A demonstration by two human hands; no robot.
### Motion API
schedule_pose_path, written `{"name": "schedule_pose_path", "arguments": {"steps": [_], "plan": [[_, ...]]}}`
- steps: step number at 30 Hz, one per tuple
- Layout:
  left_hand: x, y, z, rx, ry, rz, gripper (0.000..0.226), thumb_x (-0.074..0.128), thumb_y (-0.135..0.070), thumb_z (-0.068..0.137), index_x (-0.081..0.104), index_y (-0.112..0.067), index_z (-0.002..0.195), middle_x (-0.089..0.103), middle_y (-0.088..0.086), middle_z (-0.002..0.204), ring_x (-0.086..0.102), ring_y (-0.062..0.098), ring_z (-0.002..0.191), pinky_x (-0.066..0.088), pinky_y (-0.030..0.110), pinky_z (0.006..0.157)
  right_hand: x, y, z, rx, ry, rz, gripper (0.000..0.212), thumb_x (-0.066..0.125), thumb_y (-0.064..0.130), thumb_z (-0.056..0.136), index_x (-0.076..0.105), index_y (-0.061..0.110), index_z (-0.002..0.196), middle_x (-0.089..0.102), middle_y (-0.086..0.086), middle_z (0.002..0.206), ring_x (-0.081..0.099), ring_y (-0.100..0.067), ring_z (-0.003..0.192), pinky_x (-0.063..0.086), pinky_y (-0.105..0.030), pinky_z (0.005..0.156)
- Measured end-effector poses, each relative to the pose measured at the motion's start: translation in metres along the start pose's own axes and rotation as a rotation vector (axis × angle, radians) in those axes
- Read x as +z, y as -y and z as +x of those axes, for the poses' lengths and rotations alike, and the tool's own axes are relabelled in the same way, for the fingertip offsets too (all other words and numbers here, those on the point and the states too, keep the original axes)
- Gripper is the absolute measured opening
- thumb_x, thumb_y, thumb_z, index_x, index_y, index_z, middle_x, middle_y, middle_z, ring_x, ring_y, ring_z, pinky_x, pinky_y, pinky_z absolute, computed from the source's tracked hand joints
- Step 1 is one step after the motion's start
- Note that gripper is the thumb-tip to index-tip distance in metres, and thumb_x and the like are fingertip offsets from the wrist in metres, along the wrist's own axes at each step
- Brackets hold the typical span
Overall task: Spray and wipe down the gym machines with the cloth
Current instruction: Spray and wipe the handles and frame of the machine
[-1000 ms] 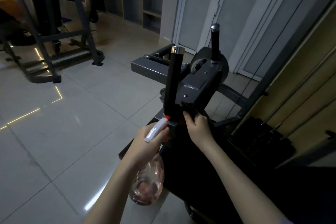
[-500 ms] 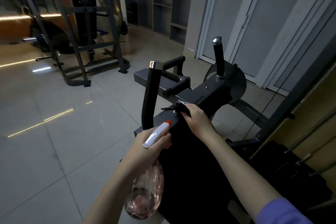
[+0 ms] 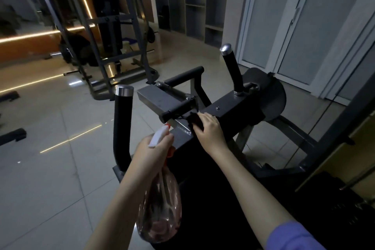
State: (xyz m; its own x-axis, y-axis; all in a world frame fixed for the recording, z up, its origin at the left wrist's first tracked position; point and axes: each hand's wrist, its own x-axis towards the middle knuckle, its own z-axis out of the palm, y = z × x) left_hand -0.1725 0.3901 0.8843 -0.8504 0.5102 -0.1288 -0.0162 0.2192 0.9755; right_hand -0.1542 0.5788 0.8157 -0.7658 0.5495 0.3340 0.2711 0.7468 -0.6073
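My left hand (image 3: 153,151) grips the neck of a clear pinkish spray bottle (image 3: 160,209) with a white trigger head and an orange nozzle, held low beside the machine. My right hand (image 3: 210,129) presses a dark cloth (image 3: 195,122) onto the grey metal frame (image 3: 231,111) of the gym machine, fingers curled over it. Two black upright handles with chrome caps rise from the frame, one on the left (image 3: 121,126), one at the back right (image 3: 231,69). Most of the cloth is hidden under my hand.
A black padded bar (image 3: 183,77) juts out behind the frame. Another grey machine (image 3: 113,46) stands at the back left on the glossy tiled floor (image 3: 56,148). Open shelves (image 3: 188,0) and pale doors (image 3: 284,16) line the far wall. A weight stack (image 3: 345,205) sits at the right.
My view has lifted and swung left. My right hand with the cloth has slid up along the frame towards the cross bar. The bottle stays low in my left hand.
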Motion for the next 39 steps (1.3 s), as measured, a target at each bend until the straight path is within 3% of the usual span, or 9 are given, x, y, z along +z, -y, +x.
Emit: {"name": "schedule_pose_path", "arguments": {"steps": [7,12,16,25,28,30,34,37,39], "plan": [[0.003,0.016,0.013,-0.148,-0.149,-0.175,0.012,0.063,-0.042,0.069,0.072,-0.042,0.077,0.058,-0.006,0.054,0.058,0.023,0.062,0.043,0.036,0.069,0.004,-0.004,0.003,-0.025,-0.027,0.014,0.044,0.055,0.020,0.092,0.050,0.003,0.132,0.048,-0.011,0.139,0.034,-0.021,0.135,0.007,-0.022,0.111],[-0.003,0.014,0.026,-0.131,-0.119,-0.126,0.045,0.061,-0.040,0.069,0.064,-0.033,0.114,0.055,-0.009,0.053,0.055,0.023,0.061,0.047,0.042,0.068,0.002,-0.002,0.001,-0.014,-0.031,0.033,0.043,0.056,0.018,0.091,0.051,0.003,0.131,0.050,-0.011,0.137,0.036,-0.022,0.134,0.008,-0.024,0.113],[-0.002,0.006,0.029,-0.077,-0.069,-0.004,0.021,0.050,-0.040,0.070,0.060,-0.059,0.068,0.063,-0.002,0.068,0.066,0.029,0.080,0.053,0.045,0.082,0.001,0.001,0.000,0.006,-0.023,0.025,0.043,0.056,0.017,0.092,0.050,0.004,0.132,0.049,-0.011,0.138,0.035,-0.021,0.135,0.006,-0.023,0.112],[-0.004,0.015,0.033,-0.109,-0.084,-0.002,0.016,0.048,-0.028,0.085,0.057,-0.016,0.081,0.056,-0.004,0.060,0.057,0.024,0.068,0.045,0.033,0.067,0.002,0.001,0.000,0.022,-0.029,0.011,0.040,0.057,0.011,0.090,0.053,0.001,0.128,0.054,-0.014,0.132,0.041,-0.027,0.129,0.019,-0.028,0.111],[-0.005,0.013,0.032,-0.053,-0.039,0.107,0.019,0.047,-0.030,0.079,0.053,-0.015,0.088,0.047,0.005,0.066,0.046,0.021,0.063,0.034,0.032,0.060,-0.003,0.002,0.007,0.031,0.000,0.011,0.024,0.055,0.014,0.091,0.063,0.003,0.112,0.063,-0.013,0.114,0.054,-0.029,0.112,0.036,-0.026,0.091],[-0.006,0.009,0.032,-0.042,-0.018,0.157,0.012,0.047,-0.028,0.078,0.046,-0.017,0.080,0.042,0.009,0.068,0.041,0.020,0.062,0.030,0.033,0.059,-0.014,0.008,0.020,0.097,-0.020,0.039,0.019,0.054,0.016,0.092,0.064,0.000,0.095,0.066,-0.017,0.095,0.061,-0.032,0.092,0.032,-0.024,0.067],[-0.007,0.009,0.030,-0.026,-0.002,0.278,0.031,0.049,-0.025,0.087,0.027,-0.035,0.068,0.042,0.011,0.072,0.040,0.022,0.064,0.030,0.032,0.060,-0.024,0.039,0.064,0.115,-0.283,0.191,0.027,0.052,0.021,0.095,0.063,-0.002,0.102,0.066,-0.021,0.098,0.061,-0.033,0.093,0.033,-0.024,0.067],[-0.006,0.010,0.034,-0.002,-0.031,0.272,0.016,0.049,-0.036,0.075,0.042,-0.021,0.076,0.045,0.006,0.064,0.044,0.023,0.062,0.032,0.031,0.055,0.010,0.066,0.080,-0.018,0.050,0.228,0.040,0.049,0.029,0.095,0.055,0.003,0.124,0.058,-0.018,0.122,0.052,-0.029,0.117,0.037,-0.031,0.096],[-0.008,0.012,0.038,-0.003,-0.019,0.345,0.017,0.049,-0.029,0.083,0.045,-0.014,0.091,0.046,0.007,0.065,0.044,0.021,0.059,0.030,0.031,0.053,0.044,0.067,0.078,-0.152,0.326,-0.009,0.043,0.045,0.031,0.095,0.050,0.010,0.131,0.051,-0.010,0.135,0.037,-0.023,0.132,0.018,-0.037,0.113]]}}
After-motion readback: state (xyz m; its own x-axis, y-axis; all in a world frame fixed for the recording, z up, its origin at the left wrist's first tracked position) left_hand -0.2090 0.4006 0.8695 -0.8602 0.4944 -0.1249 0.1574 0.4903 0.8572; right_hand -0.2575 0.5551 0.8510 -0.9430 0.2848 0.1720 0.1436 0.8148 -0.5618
